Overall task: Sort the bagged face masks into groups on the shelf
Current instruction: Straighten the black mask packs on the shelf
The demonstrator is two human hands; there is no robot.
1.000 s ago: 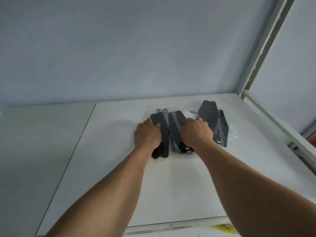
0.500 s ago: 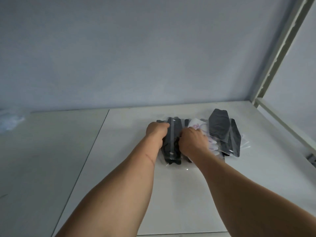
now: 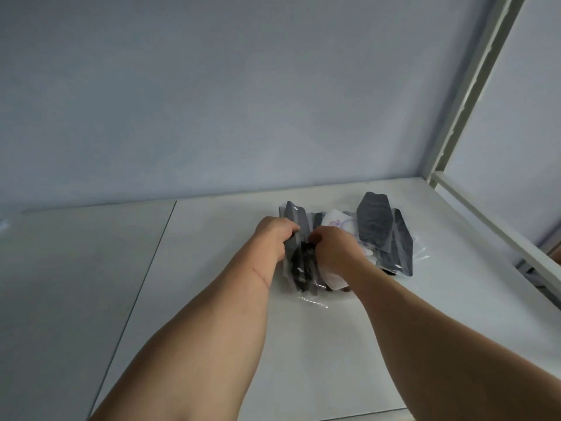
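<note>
A white shelf [image 3: 303, 344] is seen from above, with a pale blue wall [image 3: 243, 101] behind it and a white metal post [image 3: 473, 95] at its right back corner. A seam in the shelf surface runs from the back edge toward the near left.

Near the middle of the shelf, toward the back, a cluster of bagged face masks is gathered. A stack of dark masks [image 3: 300, 235] in clear bags is held upright on edge between the two hands. The left hand [image 3: 274, 230] is curled around the stack's left side, with the fingers hooked over its top edge. The right hand [image 3: 332, 247] is pressed against the stack's right side, with its fingers curled in at the top; it appears to be gripping the bags, though the fingertips are hidden behind the plastic. The two hands are close together, with only the stack between them.

Just to the right of the right hand, a white mask with a faint floral print [image 3: 337, 221] is partly visible under the wrist. Further right, a second group of dark masks [image 3: 379, 232] in clear bags is laid flat on the shelf, overlapped and tilted slightly, apart from the held stack. Loose clear plastic [image 3: 312, 300] is spread on the shelf in front of the held stack.
</note>
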